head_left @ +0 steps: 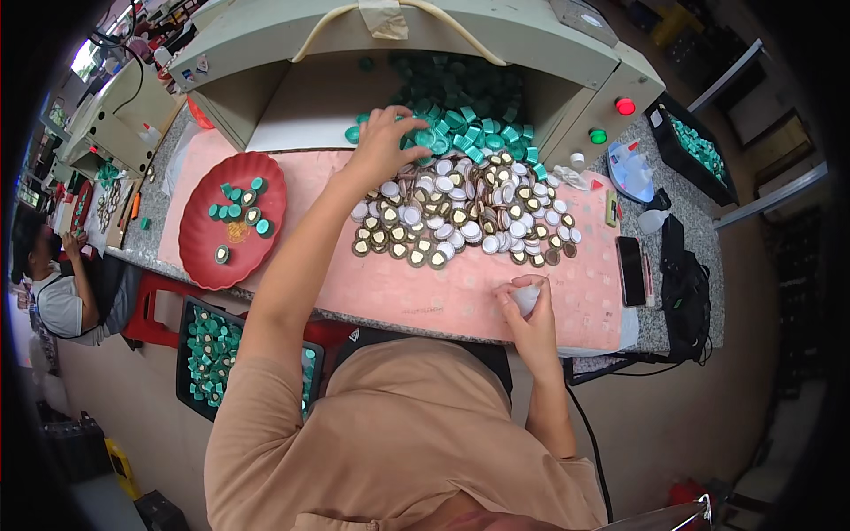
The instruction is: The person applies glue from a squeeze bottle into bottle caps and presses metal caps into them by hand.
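Observation:
My left hand (386,144) reaches to the near edge of a heap of green caps (478,133) at the mouth of a grey box-shaped machine. Its thumb and fingers are apart, with caps just beyond them and none visibly gripped. Below the heap, many round brown discs (425,217) lie piled on the pink mat (390,292); some show white faces, others a cream patch. Close to the mat's front edge, my right hand (531,326) is closed around a small translucent white bottle (526,299), partly hidden by the fingers.
A red scalloped plate (199,239) at left holds several green caps. The grey machine (416,31) spans the back. A phone (631,271) and a blue dish (630,173) lie at right. Black bins of caps (183,372) (699,146) flank the table. Another person (66,292) sits far left.

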Demonstrator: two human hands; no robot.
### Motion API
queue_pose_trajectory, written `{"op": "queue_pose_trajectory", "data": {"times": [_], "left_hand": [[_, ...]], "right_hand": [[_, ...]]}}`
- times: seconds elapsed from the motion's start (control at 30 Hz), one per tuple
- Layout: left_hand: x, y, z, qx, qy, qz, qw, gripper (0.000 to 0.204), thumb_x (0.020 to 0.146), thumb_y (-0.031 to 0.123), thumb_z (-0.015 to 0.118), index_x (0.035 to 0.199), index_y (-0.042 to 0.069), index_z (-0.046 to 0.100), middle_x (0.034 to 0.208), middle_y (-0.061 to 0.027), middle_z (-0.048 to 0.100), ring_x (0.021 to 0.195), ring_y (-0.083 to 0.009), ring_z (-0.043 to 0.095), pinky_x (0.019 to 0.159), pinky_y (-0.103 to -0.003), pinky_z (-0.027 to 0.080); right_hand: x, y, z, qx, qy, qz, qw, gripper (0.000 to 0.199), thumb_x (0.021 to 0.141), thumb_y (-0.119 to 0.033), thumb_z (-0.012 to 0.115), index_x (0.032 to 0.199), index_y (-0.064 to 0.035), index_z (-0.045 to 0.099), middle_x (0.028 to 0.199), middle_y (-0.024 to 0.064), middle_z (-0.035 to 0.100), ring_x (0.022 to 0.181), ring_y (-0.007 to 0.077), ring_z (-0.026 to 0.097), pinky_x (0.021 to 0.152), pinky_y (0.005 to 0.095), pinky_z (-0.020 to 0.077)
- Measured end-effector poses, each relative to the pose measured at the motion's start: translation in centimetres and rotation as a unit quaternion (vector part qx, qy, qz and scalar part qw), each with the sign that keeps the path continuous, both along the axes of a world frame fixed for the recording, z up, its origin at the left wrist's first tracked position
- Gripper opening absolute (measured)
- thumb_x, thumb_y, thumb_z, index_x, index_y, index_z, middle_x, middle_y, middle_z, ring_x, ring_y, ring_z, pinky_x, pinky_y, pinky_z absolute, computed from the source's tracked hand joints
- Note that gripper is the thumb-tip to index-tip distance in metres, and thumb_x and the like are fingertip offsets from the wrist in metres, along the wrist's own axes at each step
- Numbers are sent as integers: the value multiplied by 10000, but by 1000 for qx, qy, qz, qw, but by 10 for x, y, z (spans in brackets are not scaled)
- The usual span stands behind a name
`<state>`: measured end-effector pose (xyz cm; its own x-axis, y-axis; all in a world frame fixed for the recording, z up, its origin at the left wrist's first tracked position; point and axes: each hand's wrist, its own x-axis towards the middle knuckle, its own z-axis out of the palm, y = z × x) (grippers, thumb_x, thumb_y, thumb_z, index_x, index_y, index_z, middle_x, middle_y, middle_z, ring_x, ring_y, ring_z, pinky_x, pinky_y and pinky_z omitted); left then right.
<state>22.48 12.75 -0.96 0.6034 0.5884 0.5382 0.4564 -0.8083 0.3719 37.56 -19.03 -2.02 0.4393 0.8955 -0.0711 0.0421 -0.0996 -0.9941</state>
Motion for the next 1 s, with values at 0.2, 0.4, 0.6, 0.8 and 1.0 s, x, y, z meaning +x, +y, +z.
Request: {"op": "queue_pose_trajectory", "data": {"times": [0.2,0.4,0.6,0.8,1.0], "left_hand": [[-22,-103,32,-76,-20,-117,990,405,773,129,701,1164,84,609,1056,-113,600,1026,-302,542,909,-390,393],[-53,-170,11,-205,-83,-166,961,452,769,28,704,1203,43,576,1206,-133,576,1116,-275,565,910,-353,486],[-69,-190,-30,-562,-358,-251,702,513,819,-42,654,1295,27,475,1220,-110,570,1129,-177,552,927,-360,502],[-75,-200,-52,-727,-452,-261,446,406,924,147,582,1297,53,451,1231,-80,551,1082,-179,576,898,-367,524],[-74,-201,-65,-725,-489,-286,391,487,925,263,591,1338,75,412,1259,-93,513,1045,-179,591,871,-357,540]], "right_hand": [[-17,20,11,122,-2,46,991,285,879,26,589,1073,-35,390,1185,180,593,1076,173,565,858,270,465],[-37,41,6,192,-65,171,964,330,887,28,558,1102,-39,317,1222,239,558,1100,249,590,887,335,493],[-49,28,15,168,68,212,960,303,865,39,604,1067,-22,386,1190,205,585,1074,229,605,895,325,507],[-25,10,3,121,-33,118,985,413,879,-221,675,1172,10,498,1049,104,603,876,136,595,753,261,509],[-41,17,7,159,37,5,987,516,862,-506,622,1003,-36,462,786,37,537,633,82,468,551,209,377]]}}
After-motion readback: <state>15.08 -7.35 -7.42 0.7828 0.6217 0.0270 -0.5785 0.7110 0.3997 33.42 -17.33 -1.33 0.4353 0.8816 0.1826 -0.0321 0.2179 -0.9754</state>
